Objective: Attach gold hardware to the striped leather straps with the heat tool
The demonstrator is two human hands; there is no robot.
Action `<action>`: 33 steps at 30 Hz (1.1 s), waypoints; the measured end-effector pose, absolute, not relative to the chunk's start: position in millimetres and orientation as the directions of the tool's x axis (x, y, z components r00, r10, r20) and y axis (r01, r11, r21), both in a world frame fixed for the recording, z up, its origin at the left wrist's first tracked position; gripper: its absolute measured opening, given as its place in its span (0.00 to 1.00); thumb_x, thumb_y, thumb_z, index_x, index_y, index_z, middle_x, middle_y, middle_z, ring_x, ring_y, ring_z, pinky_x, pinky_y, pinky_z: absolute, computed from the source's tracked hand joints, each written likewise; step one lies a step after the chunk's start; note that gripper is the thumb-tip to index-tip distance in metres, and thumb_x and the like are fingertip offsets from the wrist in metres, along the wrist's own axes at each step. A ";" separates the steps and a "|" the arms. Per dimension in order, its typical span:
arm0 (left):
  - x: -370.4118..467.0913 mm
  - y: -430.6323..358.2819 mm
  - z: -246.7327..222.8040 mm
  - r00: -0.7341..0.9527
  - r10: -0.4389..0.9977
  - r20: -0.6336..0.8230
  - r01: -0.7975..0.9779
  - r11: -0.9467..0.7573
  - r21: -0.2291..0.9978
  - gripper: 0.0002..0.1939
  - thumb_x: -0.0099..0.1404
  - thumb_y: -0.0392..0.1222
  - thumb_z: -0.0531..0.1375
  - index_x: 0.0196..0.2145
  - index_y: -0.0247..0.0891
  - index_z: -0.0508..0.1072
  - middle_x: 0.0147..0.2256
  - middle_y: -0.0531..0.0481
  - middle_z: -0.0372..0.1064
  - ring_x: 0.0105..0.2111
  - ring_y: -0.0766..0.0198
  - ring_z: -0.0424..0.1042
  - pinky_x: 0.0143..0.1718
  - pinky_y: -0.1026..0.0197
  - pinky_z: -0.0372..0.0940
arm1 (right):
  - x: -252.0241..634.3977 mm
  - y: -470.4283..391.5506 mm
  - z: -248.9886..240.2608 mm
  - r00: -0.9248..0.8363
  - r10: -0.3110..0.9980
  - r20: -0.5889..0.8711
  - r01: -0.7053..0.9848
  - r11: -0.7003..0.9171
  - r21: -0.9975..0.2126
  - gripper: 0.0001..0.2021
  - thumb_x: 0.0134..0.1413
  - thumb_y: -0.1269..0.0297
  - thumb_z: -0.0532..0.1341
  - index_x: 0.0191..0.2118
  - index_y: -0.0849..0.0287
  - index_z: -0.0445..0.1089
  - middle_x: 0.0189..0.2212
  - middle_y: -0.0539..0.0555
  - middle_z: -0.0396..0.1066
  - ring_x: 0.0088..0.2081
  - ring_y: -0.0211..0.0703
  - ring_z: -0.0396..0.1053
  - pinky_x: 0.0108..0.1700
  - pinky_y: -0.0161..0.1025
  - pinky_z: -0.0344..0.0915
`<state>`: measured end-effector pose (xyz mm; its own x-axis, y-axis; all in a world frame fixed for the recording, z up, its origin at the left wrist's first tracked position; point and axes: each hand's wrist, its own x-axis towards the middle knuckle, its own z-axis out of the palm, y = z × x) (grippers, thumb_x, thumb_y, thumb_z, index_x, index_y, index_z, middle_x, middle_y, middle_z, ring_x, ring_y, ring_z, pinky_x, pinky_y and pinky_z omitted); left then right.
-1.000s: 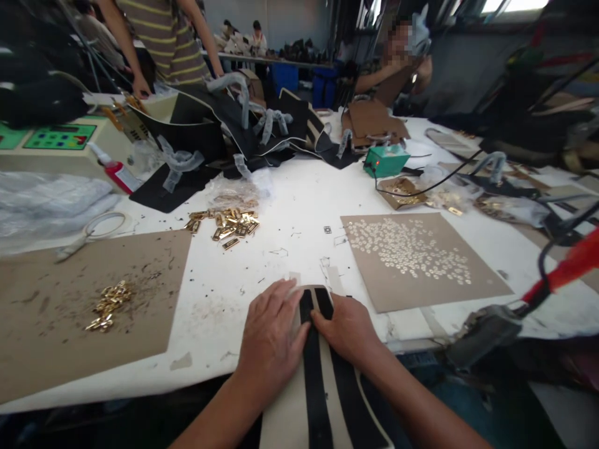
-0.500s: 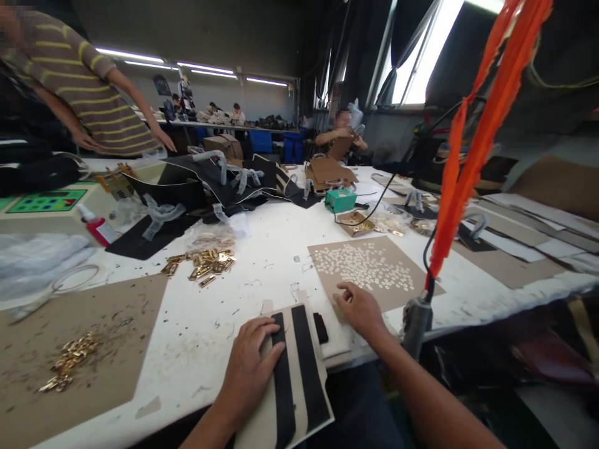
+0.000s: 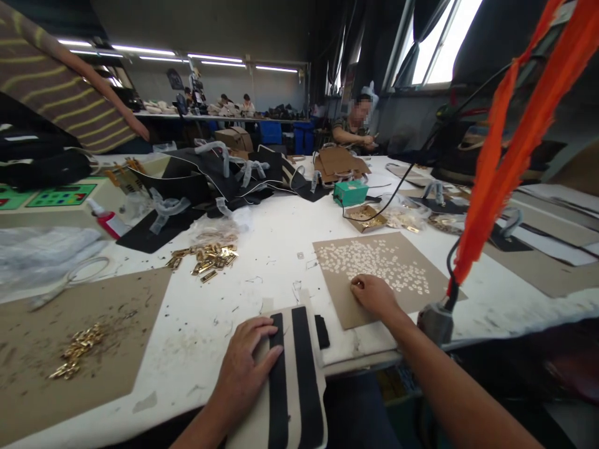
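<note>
A beige fabric panel with two black stripes (image 3: 304, 368) lies across the near table edge. On its left part rests my left hand (image 3: 246, 358), fingers flat and thumb spread over the nearer stripe. My right hand (image 3: 377, 296) is over a brown cardboard sheet (image 3: 349, 315), its thumb and forefinger closed in a pinch. Anything between those fingertips is too small to make out. Many small pale rings (image 3: 365, 257) lie scattered on the sheet just beyond the hand. A small black piece (image 3: 322, 331) sits right of the panel.
Gold metal pieces (image 3: 213, 257) lie at centre left; more gold parts (image 3: 77, 352) are on another cardboard sheet (image 3: 126, 362). A grey tool with an orange ribbon (image 3: 435, 321) stands by my right forearm. A green box (image 3: 350, 193) and black bag parts (image 3: 182, 178) lie farther back.
My right hand has moved forward over the cardboard sheet, and its fingers have closed into a pinch. My left hand stays on the panel. The view has shifted a little.
</note>
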<state>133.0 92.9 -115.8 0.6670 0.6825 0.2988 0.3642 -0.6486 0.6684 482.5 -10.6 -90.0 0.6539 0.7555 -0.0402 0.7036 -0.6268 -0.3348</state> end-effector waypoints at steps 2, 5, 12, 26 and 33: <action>133.0 91.3 -114.1 0.669 0.684 0.289 0.368 -0.643 0.672 0.11 0.67 0.43 0.64 0.47 0.47 0.76 0.54 0.47 0.71 0.57 0.48 0.67 0.61 0.38 0.64 | 487.1 -10.6 -89.5 0.629 0.774 -0.076 0.715 -0.614 -0.334 0.08 0.59 0.64 0.63 0.41 0.52 0.81 0.38 0.51 0.80 0.41 0.45 0.74 0.37 0.36 0.59; 133.8 86.3 -109.1 0.671 0.686 0.283 0.361 -0.635 0.683 0.11 0.67 0.41 0.65 0.48 0.47 0.75 0.54 0.47 0.70 0.57 0.50 0.67 0.61 0.40 0.64 | 489.9 -10.8 -87.2 0.593 0.798 -0.106 0.741 -0.592 -0.316 0.09 0.59 0.64 0.62 0.41 0.52 0.80 0.39 0.52 0.80 0.41 0.47 0.74 0.37 0.37 0.59; 136.2 78.4 -101.1 0.661 0.701 0.267 0.361 -0.609 0.706 0.13 0.65 0.38 0.67 0.48 0.45 0.76 0.54 0.46 0.70 0.57 0.52 0.67 0.62 0.44 0.63 | 488.9 -8.4 -81.5 0.511 0.855 -0.090 0.853 -0.517 -0.068 0.13 0.65 0.59 0.55 0.37 0.56 0.77 0.37 0.58 0.78 0.37 0.51 0.73 0.32 0.41 0.51; 136.6 72.3 -102.3 0.642 0.713 0.282 0.339 -0.594 0.729 0.16 0.61 0.36 0.71 0.47 0.44 0.78 0.52 0.47 0.73 0.56 0.54 0.68 0.62 0.46 0.62 | 369.9 -13.0 -79.1 -0.031 0.999 0.044 0.733 0.052 -0.678 0.11 0.68 0.58 0.56 0.39 0.53 0.73 0.35 0.49 0.74 0.38 0.44 0.70 0.41 0.38 0.58; 138.5 73.7 -100.2 0.642 0.706 0.298 0.325 -0.604 0.728 0.16 0.59 0.33 0.70 0.45 0.43 0.77 0.51 0.46 0.73 0.55 0.53 0.68 0.60 0.45 0.63 | 329.5 5.9 -72.0 0.009 1.000 0.027 0.769 0.010 -0.640 0.06 0.68 0.63 0.58 0.39 0.53 0.72 0.36 0.49 0.75 0.39 0.43 0.71 0.41 0.37 0.57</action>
